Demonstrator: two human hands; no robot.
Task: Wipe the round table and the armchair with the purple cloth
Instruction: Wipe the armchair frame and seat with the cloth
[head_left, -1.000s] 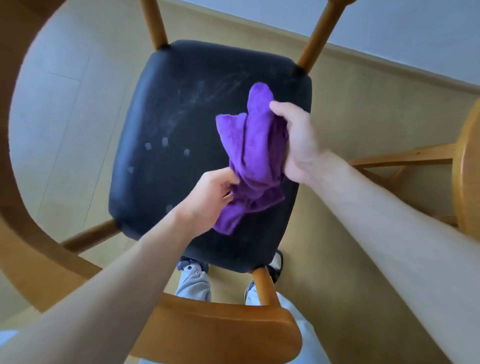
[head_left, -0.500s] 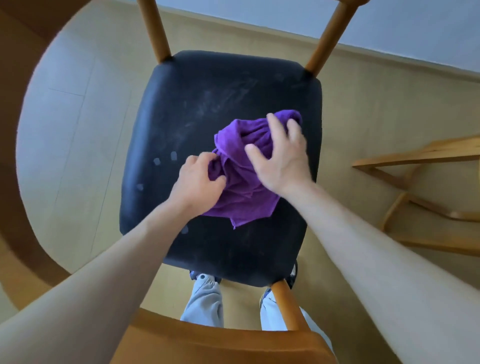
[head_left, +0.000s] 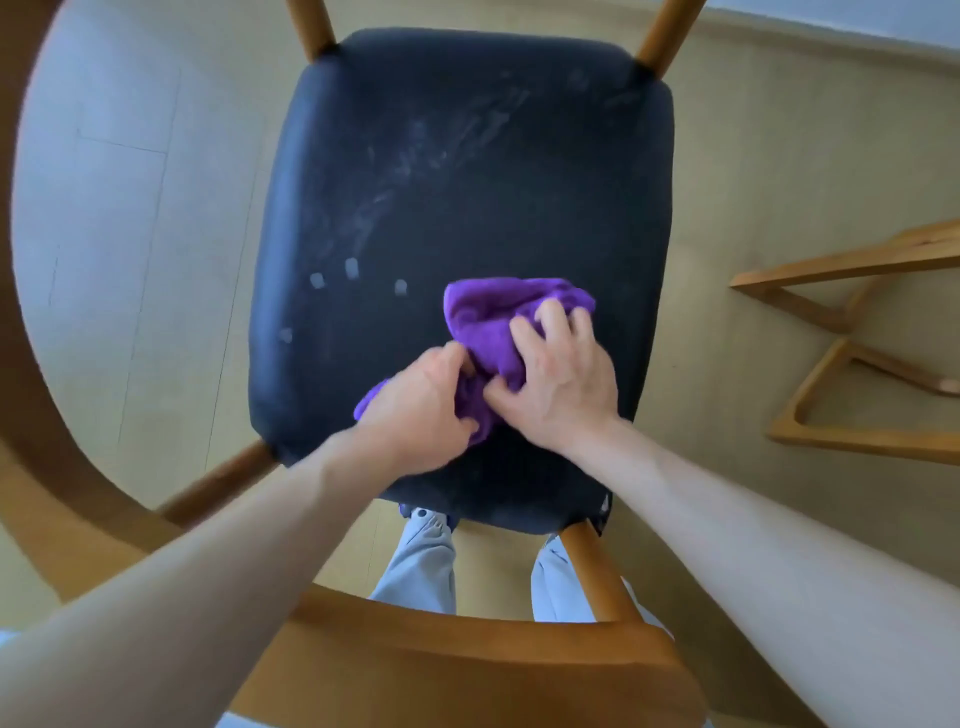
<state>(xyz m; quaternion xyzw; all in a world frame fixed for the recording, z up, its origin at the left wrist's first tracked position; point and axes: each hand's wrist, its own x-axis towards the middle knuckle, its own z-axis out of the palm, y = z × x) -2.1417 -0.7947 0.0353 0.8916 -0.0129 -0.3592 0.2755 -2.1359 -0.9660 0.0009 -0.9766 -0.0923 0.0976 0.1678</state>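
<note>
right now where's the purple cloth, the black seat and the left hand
purple cloth (head_left: 491, 325), head view, bunched top fold
black seat (head_left: 467, 171), head view, dusty middle of cushion
left hand (head_left: 418, 405), head view, back of hand

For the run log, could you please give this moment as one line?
stage: wiping seat | left hand: grips purple cloth | right hand: presses cloth on black seat | pale smears remain

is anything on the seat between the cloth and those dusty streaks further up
Nothing visible. The cloth, bunched under the left hand and right hand, sits at the near part of the seat. Bare black seat runs from it to the streaks and pale spots.
</note>
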